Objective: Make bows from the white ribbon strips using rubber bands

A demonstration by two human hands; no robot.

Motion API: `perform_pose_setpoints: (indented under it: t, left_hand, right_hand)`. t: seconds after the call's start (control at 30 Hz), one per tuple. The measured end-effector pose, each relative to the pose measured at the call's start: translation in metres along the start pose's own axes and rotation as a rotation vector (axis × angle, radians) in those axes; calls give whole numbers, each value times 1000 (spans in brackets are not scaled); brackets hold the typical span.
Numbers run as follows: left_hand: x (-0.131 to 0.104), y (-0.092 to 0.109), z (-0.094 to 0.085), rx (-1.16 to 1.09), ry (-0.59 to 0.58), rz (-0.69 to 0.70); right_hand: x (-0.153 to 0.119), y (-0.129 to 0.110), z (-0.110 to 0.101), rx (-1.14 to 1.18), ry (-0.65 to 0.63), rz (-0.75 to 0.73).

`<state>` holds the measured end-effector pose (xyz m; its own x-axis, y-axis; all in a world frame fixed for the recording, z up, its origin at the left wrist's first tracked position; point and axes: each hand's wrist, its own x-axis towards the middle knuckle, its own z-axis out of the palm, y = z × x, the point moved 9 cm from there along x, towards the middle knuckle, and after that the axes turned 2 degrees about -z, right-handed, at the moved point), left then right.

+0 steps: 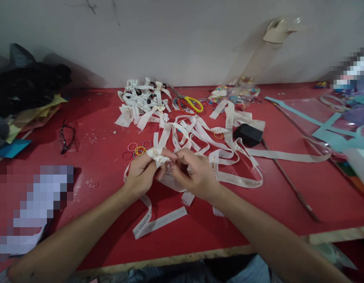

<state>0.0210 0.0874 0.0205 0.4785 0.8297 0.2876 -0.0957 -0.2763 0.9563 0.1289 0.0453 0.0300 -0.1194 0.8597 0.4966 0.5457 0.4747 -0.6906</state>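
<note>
My left hand (142,175) is closed on a white ribbon bow (158,156), gathered and knotted between thumb and fingers. My right hand (196,173) is pinched right beside it, its fingertips meeting those of my left hand; what they grip is too small to make out. Long printed white ribbon (237,180) lies in loose loops beneath and behind both hands. A loose ribbon tail (167,221) folds across the table near my forearms. Coloured elastic bands (140,150) are scattered just behind my left hand.
Finished-looking bows (143,100) are piled at the back, beside yellow- and red-handled scissors (193,104). A black block (248,134) and a thin rod (290,186) lie to the right. Eyeglasses (66,137) rest at left. Plastic packets (237,94) sit by the wall on the red table (105,224).
</note>
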Motion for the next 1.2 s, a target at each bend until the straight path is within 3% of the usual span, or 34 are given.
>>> perform_pose_setpoints:
  t: [0.4,0.8,1.2]
  left_hand:
    - [-3,-7,-10,74,70,-31]
    - [2,-2,-6,148,40,23]
    - [3,-8,-1,68,-7,-71]
  right_hand:
    - [1,-2,-4,26,48,-22]
    - [-1,-8,0,41,1,-56]
    - [3,-6,-2,45,3,-3]
